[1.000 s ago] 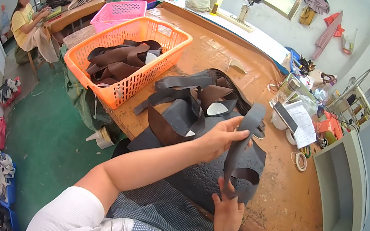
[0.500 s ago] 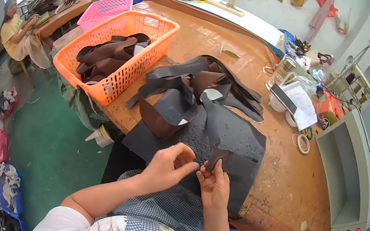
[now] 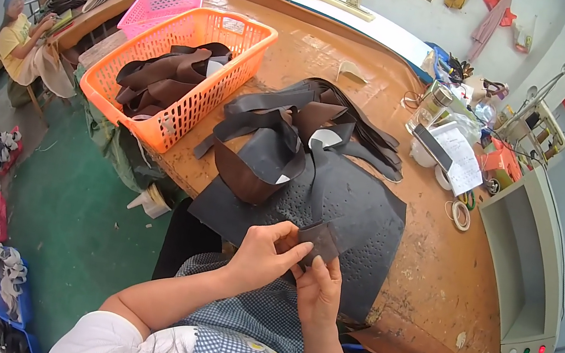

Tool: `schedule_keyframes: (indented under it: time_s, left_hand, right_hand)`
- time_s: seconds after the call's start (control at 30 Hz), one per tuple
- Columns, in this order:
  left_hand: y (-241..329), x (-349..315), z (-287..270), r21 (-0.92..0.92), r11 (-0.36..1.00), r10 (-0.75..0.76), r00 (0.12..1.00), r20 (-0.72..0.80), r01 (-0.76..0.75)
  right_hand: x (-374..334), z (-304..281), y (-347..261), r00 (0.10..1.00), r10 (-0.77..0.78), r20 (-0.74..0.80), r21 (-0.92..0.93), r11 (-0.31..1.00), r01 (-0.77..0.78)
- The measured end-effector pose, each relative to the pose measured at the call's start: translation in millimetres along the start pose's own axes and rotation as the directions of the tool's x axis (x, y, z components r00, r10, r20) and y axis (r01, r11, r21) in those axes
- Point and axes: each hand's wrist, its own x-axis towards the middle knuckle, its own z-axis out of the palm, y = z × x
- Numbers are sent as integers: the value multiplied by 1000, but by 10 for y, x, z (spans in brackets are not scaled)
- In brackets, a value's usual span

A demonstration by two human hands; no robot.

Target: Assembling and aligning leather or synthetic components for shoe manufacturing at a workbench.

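Between my two hands is the end of a dark brown leather-like strip (image 3: 320,242), raised a little above a black perforated sheet (image 3: 372,226). My left hand (image 3: 267,253) pinches its left edge between thumb and fingers. My right hand (image 3: 320,289) grips its lower edge, thumb on top. From there the strip runs away toward a pile of black and brown strips (image 3: 308,117) behind the sheet. One strip in the pile curls into a loop, brown side outward, on the sheet's left part.
An orange basket (image 3: 96,94) of brown strips stands at the left table edge, a pink basket (image 3: 165,5) behind it. On the right are a phone (image 3: 433,147), papers, a jar, tape rolls (image 3: 460,216) and a grey box-shaped device (image 3: 530,296). Another person (image 3: 19,43) sits far left.
My left hand, apart from the strip before, now holds its edge. The strip end has shifted left and turned, and my right hand has moved slightly left with it.
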Motion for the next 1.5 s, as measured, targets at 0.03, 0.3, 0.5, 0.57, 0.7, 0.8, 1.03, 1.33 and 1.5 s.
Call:
schedule_keyframes:
  time_s: [0.03,0.3,0.5,0.57,0.7,0.8,1.03,1.33,1.5]
  left_hand:
    - [-6,-1,-10,2,1000,0,1000,8,0]
    - [79,-40,-45,-97,991,-85,996,27,87]
    - [25,-17,-62,-129,985,-107,994,29,110]
    - [18,-17,-99,-221,963,-154,988,8,152]
    - [-39,-36,-143,-223,959,-181,983,-5,176]
    - [-72,-56,-152,-242,953,-186,983,2,181]
    - [-105,-93,-181,-249,940,-243,970,-11,232]
    - [-129,-113,-210,-308,924,-230,973,24,226]
    - [-155,-87,-280,-264,936,-244,970,-17,231]
  right_hand:
    - [-2,3,-4,1000,24,10,4,1000,-24]
    - [53,-155,127,999,-7,-31,-37,999,6]
    - [46,-79,142,997,-4,-82,-16,1000,2]
    - [38,-56,148,996,20,-89,27,999,-17]
    - [52,-85,209,996,77,-55,7,997,-77]
    - [65,-150,274,998,59,-31,11,998,-59]
    - [58,-100,272,996,58,-68,-49,997,-61]
    - [73,-63,223,997,50,-66,-71,996,-55]
    - [123,-111,233,999,27,-32,-180,983,-32]
